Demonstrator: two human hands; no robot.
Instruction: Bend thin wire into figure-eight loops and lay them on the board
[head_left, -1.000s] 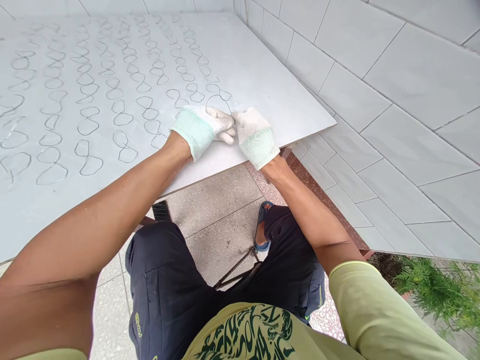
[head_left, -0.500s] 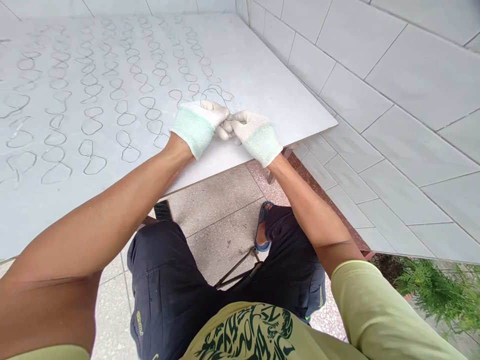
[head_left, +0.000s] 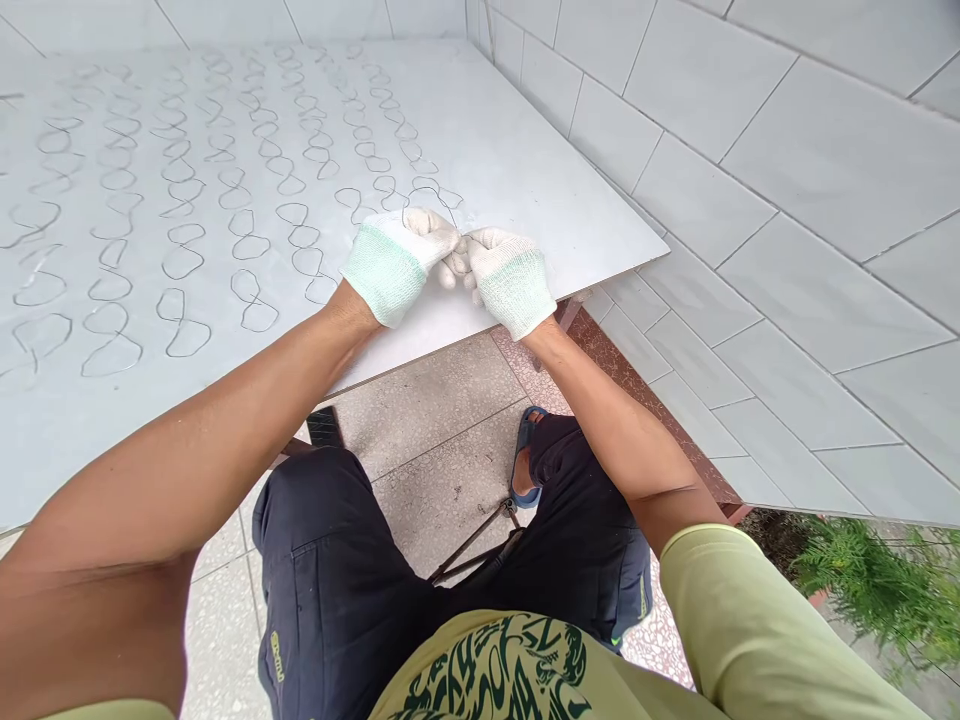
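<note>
Left hand: the left hand (head_left: 412, 238), in a white glove (head_left: 384, 270) with a pale green cuff, reaches in from the left; I see its thumb and fingers drawn together, clamped on a thin wire (head_left: 450, 212).
Right hand: the right hand (head_left: 507, 262), gloved alike, meets it from the other side, fingertips pinched on the wire too; the exact contact is hidden from me.
Wire in hand: a bent length that arcs up and away from the meeting fingertips, over the back of the left hand's fingers; its lower part disappears into the grip, just to the left of the right hand.
Hands to each other: fingertips touching, wrists well apart, both above the front edge of the pale surface (head_left: 555, 190).
Wire loops: figure-eight wire loops (head_left: 180, 322) lie in rows on the surface, mostly left of the hands and beyond them; the nearest ones sit just past the left hand, and from my angle the held wire overlaps one of them.
Surface, right part: smooth and bare beyond the right hand, running up to the tiled wall (head_left: 750, 200).
Below: speckled floor (head_left: 420, 430), dark trousers (head_left: 337, 580), one blue sandal (head_left: 526, 465).
Lower right corner: a leafy green plant (head_left: 862, 570).
</note>
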